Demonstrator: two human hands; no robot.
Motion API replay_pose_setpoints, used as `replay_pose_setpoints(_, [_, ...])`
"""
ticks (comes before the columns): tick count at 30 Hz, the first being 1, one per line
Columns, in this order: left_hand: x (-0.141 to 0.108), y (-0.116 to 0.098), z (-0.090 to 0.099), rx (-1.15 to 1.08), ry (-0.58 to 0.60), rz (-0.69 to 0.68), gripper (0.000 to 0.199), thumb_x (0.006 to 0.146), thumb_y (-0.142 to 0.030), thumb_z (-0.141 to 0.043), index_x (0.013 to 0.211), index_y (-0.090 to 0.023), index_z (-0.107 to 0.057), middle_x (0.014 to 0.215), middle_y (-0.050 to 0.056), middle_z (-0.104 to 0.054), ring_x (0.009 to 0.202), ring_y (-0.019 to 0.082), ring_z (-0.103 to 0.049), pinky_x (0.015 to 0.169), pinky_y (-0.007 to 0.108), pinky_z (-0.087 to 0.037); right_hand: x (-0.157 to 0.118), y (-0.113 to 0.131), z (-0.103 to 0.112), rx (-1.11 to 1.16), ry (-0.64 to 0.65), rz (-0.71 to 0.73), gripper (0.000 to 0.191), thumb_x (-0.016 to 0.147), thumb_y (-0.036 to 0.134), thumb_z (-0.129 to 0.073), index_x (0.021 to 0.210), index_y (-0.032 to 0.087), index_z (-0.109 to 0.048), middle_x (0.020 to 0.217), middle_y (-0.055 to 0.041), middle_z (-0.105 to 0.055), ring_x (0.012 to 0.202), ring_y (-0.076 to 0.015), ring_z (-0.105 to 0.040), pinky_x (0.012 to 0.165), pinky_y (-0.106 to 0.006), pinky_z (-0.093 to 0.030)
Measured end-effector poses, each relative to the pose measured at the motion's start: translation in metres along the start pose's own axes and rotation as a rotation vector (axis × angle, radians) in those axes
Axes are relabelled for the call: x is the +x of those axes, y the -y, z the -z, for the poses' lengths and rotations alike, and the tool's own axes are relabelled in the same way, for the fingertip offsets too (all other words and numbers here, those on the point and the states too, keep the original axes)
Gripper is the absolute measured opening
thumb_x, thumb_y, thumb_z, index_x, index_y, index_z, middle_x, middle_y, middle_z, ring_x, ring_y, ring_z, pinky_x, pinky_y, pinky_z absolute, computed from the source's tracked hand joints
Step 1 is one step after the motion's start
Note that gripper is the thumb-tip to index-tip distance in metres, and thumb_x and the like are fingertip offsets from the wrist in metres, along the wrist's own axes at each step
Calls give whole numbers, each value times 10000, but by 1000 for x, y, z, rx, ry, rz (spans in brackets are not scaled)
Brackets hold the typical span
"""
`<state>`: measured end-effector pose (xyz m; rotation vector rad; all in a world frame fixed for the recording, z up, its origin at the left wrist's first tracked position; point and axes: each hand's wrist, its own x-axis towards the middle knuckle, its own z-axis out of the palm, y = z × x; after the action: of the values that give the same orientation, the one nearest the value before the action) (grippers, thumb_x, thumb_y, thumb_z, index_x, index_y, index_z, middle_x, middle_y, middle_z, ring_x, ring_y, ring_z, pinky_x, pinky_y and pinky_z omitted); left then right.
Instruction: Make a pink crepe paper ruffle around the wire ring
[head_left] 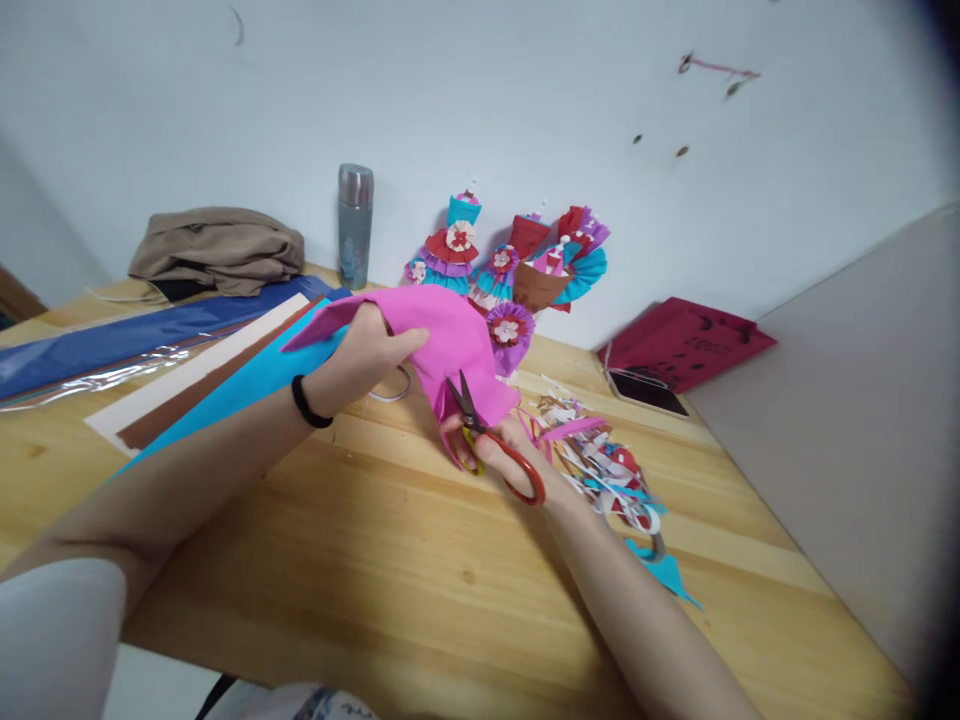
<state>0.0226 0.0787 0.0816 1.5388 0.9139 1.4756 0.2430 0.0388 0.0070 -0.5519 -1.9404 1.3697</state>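
Note:
A large sheet of pink crepe paper point(450, 335) is held up over the middle of the table, its left end drooping. My left hand point(375, 350) grips it near its left part, thumb on top and the other fingers hidden behind. Scissors point(466, 402) with red and yellow handles are in my right hand point(506, 445), their dark blades slightly apart against the lower part of the sheet. Some fingers of that hand also touch the paper's lower edge. Behind the sheet stand decorated paper dresses point(454, 240) with ruffles and flowers.
Paper scraps point(600, 460) lie in a heap right of my right hand. Blue, brown and cream sheets point(247, 370) lie at left beside a blue plastic-wrapped pack point(120, 345). A flask point(355, 225), brown cloth point(217, 250), red bag point(682, 345) and phone point(645, 392) stand or lie along the back.

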Motion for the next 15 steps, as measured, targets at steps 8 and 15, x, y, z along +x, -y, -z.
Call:
replay_pose_setpoints(8, [0, -5, -6, -390, -32, 295, 279, 701, -132, -642, 979, -128, -639, 888, 76, -728, 944, 269, -708, 777, 363, -577, 1, 5, 0, -55, -13, -112, 536, 923, 648, -517, 1046, 137, -628, 675, -7, -523, 546, -125, -490, 501, -265, -405])
replay_pose_setpoints(15, [-3, -9, -5, -536, 151, 506, 235, 910, -250, -506, 1024, -145, -683, 791, 84, -742, 854, 264, -734, 724, 370, -593, 0, 1, 0, -74, -34, -100, 557, 932, 656, -495, 1065, 132, -627, 674, 6, -499, 545, -117, -484, 497, -255, -398])
